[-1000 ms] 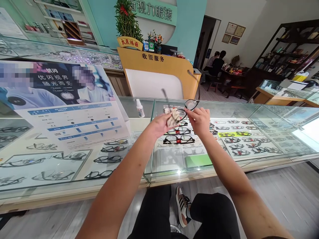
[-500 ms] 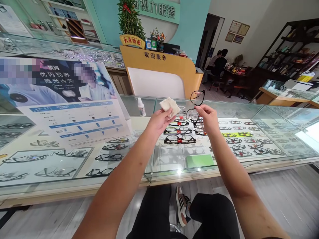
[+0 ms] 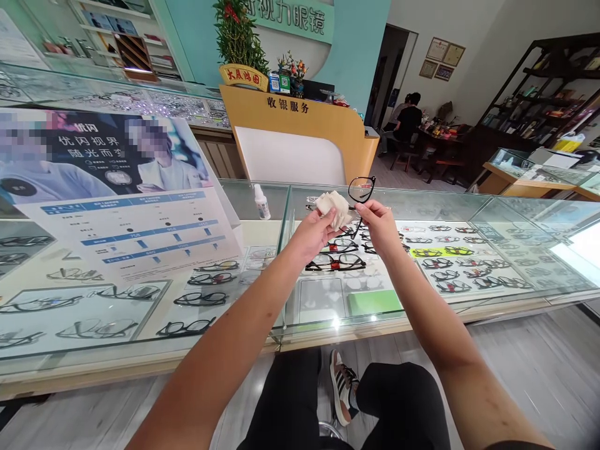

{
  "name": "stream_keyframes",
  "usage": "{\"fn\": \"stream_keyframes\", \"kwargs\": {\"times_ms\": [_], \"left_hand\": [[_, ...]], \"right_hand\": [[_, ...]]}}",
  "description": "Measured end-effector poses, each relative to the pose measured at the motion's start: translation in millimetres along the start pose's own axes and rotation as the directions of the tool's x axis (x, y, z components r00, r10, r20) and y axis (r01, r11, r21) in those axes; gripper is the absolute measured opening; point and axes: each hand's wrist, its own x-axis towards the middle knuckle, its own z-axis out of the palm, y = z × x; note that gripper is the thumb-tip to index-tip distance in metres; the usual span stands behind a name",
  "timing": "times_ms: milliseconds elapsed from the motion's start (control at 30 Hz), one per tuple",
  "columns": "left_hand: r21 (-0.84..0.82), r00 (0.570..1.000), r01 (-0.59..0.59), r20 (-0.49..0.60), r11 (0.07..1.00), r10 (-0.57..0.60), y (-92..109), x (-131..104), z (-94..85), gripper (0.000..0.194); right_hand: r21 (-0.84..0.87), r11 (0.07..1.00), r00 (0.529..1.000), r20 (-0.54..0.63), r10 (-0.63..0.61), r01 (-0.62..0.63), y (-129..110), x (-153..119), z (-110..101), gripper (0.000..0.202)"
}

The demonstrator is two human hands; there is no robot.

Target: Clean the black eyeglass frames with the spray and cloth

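Observation:
My left hand (image 3: 315, 234) is closed on a folded off-white cloth (image 3: 334, 209), held above the glass counter. Between thumb and fingers, my right hand (image 3: 379, 224) pinches a pair of black-framed eyeglasses (image 3: 374, 187) near the middle of the frame. One lens rises above the right fingertips; the other lens is largely hidden behind the cloth, which overlaps or touches it. Left of my hands, a small white spray bottle (image 3: 262, 202) stands upright on the counter top.
Beneath the glass counter (image 3: 281, 312), several eyeglasses (image 3: 335, 262) lie in rows beside a green card (image 3: 374, 302). A large poster stand (image 3: 154, 219) rises at the left. Behind is a wooden cashier desk (image 3: 290, 115). Two people (image 3: 407, 119) sit at a far table.
My left hand has brought the cloth to the right, against or over the lower lens. My right hand and the eyeglasses have shifted slightly left and down.

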Motion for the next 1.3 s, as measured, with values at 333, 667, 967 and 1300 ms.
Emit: {"fn": "stream_keyframes", "kwargs": {"times_ms": [333,667,967,1300], "left_hand": [[0.127,0.995,-0.010,0.104,0.992,-0.004,-7.3,-4.4,4.2,0.058],[0.148,0.986,-0.085,0.154,0.985,0.062,-11.3,-6.1,13.0,0.055],[0.177,0.986,-0.098,0.148,0.979,0.072,-4.7,-11.0,12.2,0.044],[0.225,0.963,-0.086,0.269,0.971,0.023,4.7,-18.1,9.1,0.074]], "right_hand": [[0.062,0.996,0.998,0.006,0.063,-0.063,2.6,-2.0,3.1,0.061],[0.129,0.990,0.998,0.007,0.057,-0.057,-8.8,-12.7,15.4,0.064],[0.138,0.983,0.989,0.094,0.111,-0.124,-13.5,-16.8,17.4,0.062],[0.150,0.981,0.991,0.081,0.110,-0.121,-11.6,-11.4,10.8,0.063]]}}
